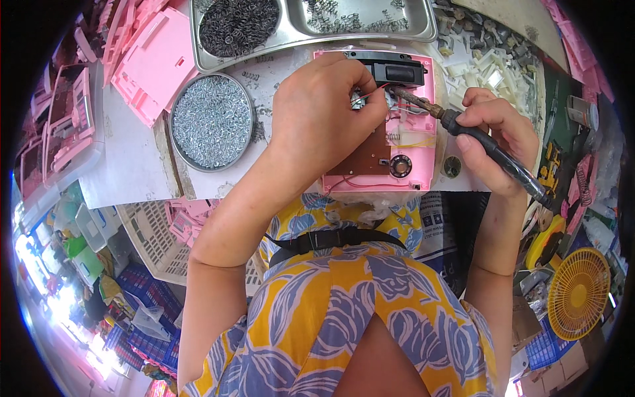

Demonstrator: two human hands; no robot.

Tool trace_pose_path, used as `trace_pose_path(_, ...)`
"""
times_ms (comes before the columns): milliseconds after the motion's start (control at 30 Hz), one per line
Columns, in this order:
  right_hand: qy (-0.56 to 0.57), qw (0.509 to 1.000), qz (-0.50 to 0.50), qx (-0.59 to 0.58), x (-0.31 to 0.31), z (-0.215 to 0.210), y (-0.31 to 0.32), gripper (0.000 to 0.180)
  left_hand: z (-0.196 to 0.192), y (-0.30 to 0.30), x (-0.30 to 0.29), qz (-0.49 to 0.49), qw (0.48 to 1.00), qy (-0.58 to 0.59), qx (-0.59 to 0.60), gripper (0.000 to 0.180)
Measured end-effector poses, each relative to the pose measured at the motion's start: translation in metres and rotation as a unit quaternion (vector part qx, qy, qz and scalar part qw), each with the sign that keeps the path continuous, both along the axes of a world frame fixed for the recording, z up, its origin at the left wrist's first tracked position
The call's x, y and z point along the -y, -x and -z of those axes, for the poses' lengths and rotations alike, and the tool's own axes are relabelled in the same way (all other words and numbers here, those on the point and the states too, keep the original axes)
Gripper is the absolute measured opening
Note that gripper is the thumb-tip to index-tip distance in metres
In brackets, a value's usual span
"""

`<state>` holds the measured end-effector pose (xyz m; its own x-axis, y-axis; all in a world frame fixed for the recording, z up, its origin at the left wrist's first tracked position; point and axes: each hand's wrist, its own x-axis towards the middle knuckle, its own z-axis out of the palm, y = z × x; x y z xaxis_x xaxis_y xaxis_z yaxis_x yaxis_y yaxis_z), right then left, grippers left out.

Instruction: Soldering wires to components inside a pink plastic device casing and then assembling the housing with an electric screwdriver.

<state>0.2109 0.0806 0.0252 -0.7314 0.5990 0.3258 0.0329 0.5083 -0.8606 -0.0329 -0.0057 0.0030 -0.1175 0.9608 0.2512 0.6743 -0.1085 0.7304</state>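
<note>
A pink plastic housing [423,177] lies before me on the white-topped bench. Inside it are a brown circuit board [360,157], a round black-rimmed part [401,165] and a black module [399,73] along the far side. My left hand [317,109] reaches over the housing's left part, thumb and forefinger pinching thin wires [377,90], red and green among them. From the right, my right hand [499,132] grips a soldering iron [452,123] by its black handle. The iron's tip points left and sits close to the wires, just below the module; whether it touches them I cannot tell.
A round tin of small screws [211,122] stands left of the housing. Behind is a metal tray [291,46] of springs. Pink panels [149,63] lie far left; white plastic pieces [496,73] lie right. A white crate [159,245] and yellow basket [579,294] are lower down.
</note>
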Motion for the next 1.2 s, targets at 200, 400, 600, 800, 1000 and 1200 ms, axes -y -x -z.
trace_pose_path(200, -0.010, 1.000, -0.002, -0.018, -0.002, 0.003, 0.001, 0.022, 0.002, -0.002, 0.000, -0.006, 1.000, -0.010, -0.020, 0.012)
trace_pose_path(400, 0.014, 1.000, 0.022, -0.008, 0.002, 0.002, 0.001, 0.021, 0.006, -0.006, 0.001, -0.015, 0.998, -0.041, -0.049, 0.013)
trace_pose_path(600, -0.007, 1.000, 0.013, -0.020, 0.002, 0.004, -0.003, 0.022, 0.009, -0.010, 0.003, -0.042, 0.996, -0.031, -0.076, 0.013)
trace_pose_path(800, -0.004, 0.998, 0.021, -0.054, 0.009, -0.004, -0.013, 0.022, 0.008, -0.011, 0.001, -0.037, 0.995, -0.062, -0.063, 0.013)
trace_pose_path(1000, -0.020, 0.997, 0.048, -0.053, 0.012, -0.003, -0.029, 0.024, 0.008, -0.010, 0.003, -0.038, 0.996, -0.055, -0.061, 0.013)
trace_pose_path(1200, -0.015, 0.995, 0.087, -0.049, 0.016, -0.002, -0.042, 0.024, 0.007, -0.011, 0.004, -0.040, 0.997, -0.030, -0.057, 0.014)
